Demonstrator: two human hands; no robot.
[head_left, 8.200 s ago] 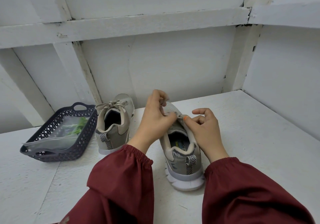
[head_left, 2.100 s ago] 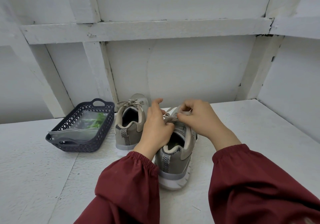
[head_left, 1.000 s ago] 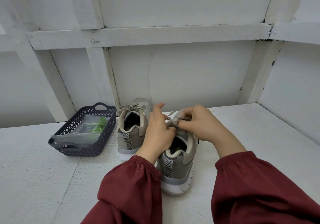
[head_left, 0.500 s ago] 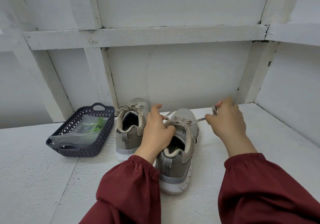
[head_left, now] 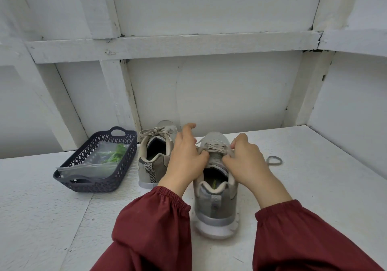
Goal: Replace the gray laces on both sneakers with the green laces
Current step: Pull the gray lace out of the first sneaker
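Observation:
Two gray sneakers stand heel-toward-me on the white table [head_left: 314, 197]. The near sneaker [head_left: 215, 205] sits in the middle, and its gray lace [head_left: 213, 148] is untied but threaded through the eyelets. My left hand [head_left: 185, 163] grips that sneaker's left side by the tongue, index finger raised. At the top right eyelets my right hand [head_left: 246, 162] pinches the lace. A loose loop of the lace [head_left: 274, 160] lies on the table to the right. The far sneaker [head_left: 154, 161] has its gray laces tied in a bow. The green laces [head_left: 117, 155] lie in a clear bag.
A dark perforated basket [head_left: 83, 183] at the left holds the clear bag. White wall panels and beams close off the back and the right side. Dark red sleeves cover both of my forearms at the bottom of the view.
Half a second ago my right hand was pulling the lace end out to the right. It has come back to the eyelets, the loose end now lies on the table, and the sneaker's heel faces me squarely.

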